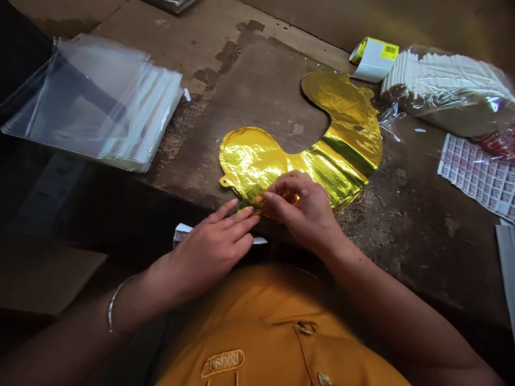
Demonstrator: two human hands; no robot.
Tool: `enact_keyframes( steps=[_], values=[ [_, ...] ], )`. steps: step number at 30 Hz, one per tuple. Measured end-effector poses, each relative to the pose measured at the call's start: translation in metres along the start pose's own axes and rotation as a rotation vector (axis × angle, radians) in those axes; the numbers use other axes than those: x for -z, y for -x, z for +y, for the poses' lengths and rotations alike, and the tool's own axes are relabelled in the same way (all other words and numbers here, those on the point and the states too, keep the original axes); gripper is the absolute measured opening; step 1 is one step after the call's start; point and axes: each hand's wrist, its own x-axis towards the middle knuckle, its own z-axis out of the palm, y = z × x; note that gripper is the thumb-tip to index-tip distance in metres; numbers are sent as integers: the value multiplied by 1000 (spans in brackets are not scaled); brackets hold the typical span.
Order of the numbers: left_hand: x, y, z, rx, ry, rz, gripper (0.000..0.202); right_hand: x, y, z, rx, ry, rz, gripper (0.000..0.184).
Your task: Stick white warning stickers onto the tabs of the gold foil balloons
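A flat gold foil balloon [257, 163] lies on a worn wooden table [261, 91], curving from the centre up to the right. My right hand [303, 212] pinches the foil at the balloon's lower edge between its thumb and fingers. My left hand [213, 252] lies flat with its fingers extended, holding nothing, and its fingertips reach the foil's lower edge. A small white packet [181, 234] sticks out just beyond my left hand. A small filling tab [226, 181] juts from the balloon's left side.
A stack of clear plastic bags [96, 102] lies at the left. At the upper right are a label roll [374, 60] and a plastic-wrapped white stack [442, 86]. A printed label sheet [478, 177] lies at the right. The table's stained edge runs near my body.
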Motion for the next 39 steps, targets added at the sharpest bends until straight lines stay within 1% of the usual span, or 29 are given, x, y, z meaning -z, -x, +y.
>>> enact_keyframes(
  steps=[3, 8, 15, 21, 28, 30, 32, 35, 36, 37, 38, 39],
  values=[
    [0, 0, -1, 7, 11, 6, 22, -4, -2, 0, 23, 24, 7, 10],
    [3, -2, -3, -10, 9, 37, 23, -13, -3, 6, -5, 36, 30, 10],
    [1, -5, -5, 2, 44, 40, 22, -15, -1, 4, -57, 50, 37, 12],
    [0, -4, -5, 1, 43, 57, 23, -19, 0, 2, -64, 62, 52, 11],
    [2, -4, -4, 17, 41, 30, 22, -23, 1, 1, -25, 150, 88, 11],
    [2, -4, -4, 20, 45, 29, 21, -25, 1, 1, -21, 196, 73, 11],
    [1, -4, -3, 23, 43, 35, 20, -25, -1, 3, -21, 268, 85, 9],
    [-2, -4, -2, 29, 30, 61, 20, -20, -3, 6, -25, 408, 182, 29],
    [-2, -5, -2, 32, 31, 65, 20, -16, -3, 7, -12, 454, 227, 29],
    [-3, -5, -2, 36, 36, 63, 20, -12, -2, 8, 21, 488, 262, 23],
    [-3, -5, -3, 37, 44, 60, 20, -7, 1, 8, 83, 508, 270, 17],
    [-3, -5, -4, 37, 54, 49, 20, -3, 4, 9, 176, 510, 234, 15]
  ],
)
